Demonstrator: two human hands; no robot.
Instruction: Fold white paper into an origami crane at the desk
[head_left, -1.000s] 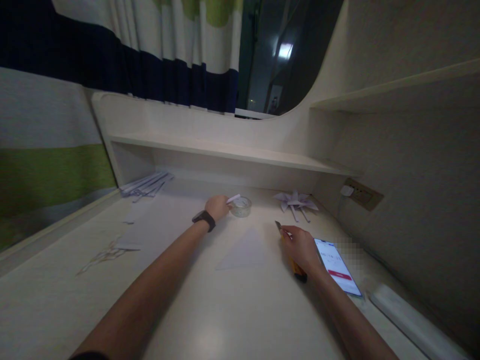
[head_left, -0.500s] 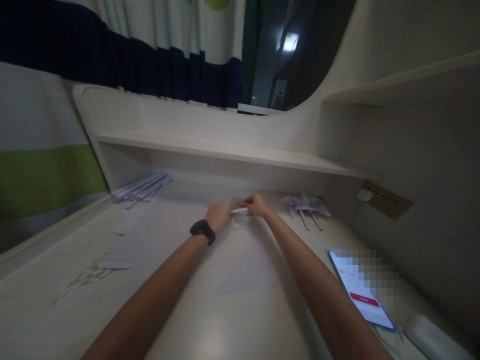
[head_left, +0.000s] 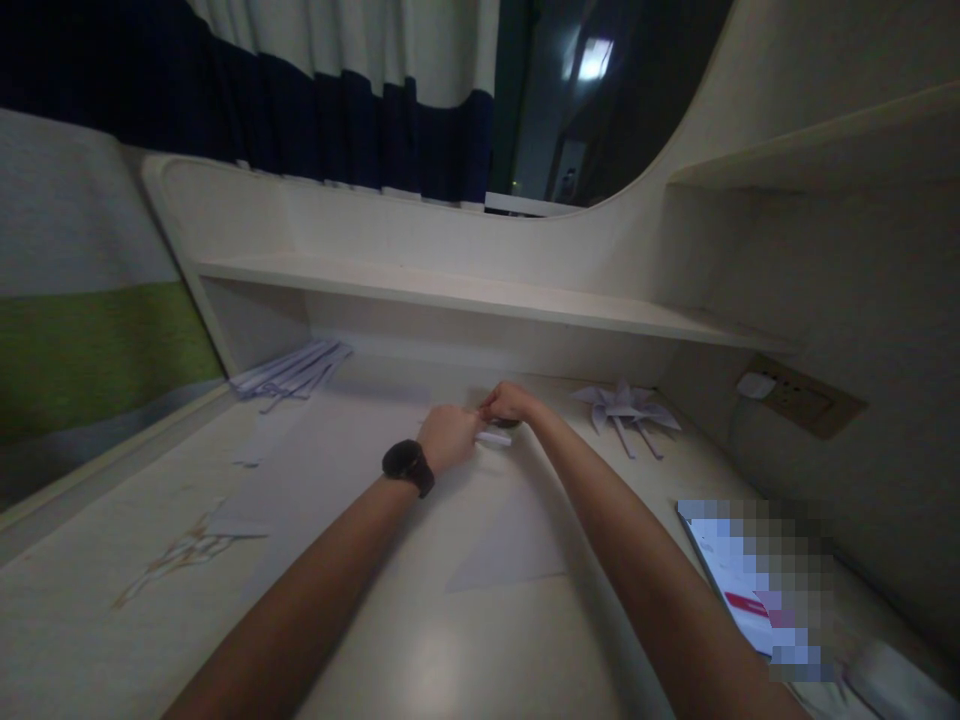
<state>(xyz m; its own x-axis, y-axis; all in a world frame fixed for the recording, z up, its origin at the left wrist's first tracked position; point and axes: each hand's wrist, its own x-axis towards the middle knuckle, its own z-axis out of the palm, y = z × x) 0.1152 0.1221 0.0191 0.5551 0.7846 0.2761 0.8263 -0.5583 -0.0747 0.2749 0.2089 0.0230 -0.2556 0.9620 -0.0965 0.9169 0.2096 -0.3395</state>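
My left hand [head_left: 448, 438], with a black watch on the wrist, pinches a small white strip [head_left: 495, 438] over the far middle of the desk. My right hand [head_left: 508, 402] meets it there, fingers closed over the spot where a clear tape roll stood; the roll is hidden under the hands. A pale triangular sheet of paper [head_left: 507, 552] lies flat on the desk just in front of both hands.
Folded paper pinwheels [head_left: 628, 410] lie at the back right. A phone [head_left: 742, 590] with a lit screen rests at the right. Paper strips [head_left: 292, 367] are stacked at the back left, paper scraps [head_left: 187, 545] at the left. A shelf [head_left: 480, 295] overhangs the desk's rear.
My right hand left the yellow-handled knife by the phone and reached forward to join my left hand at the tape roll. The view shifted slightly left.
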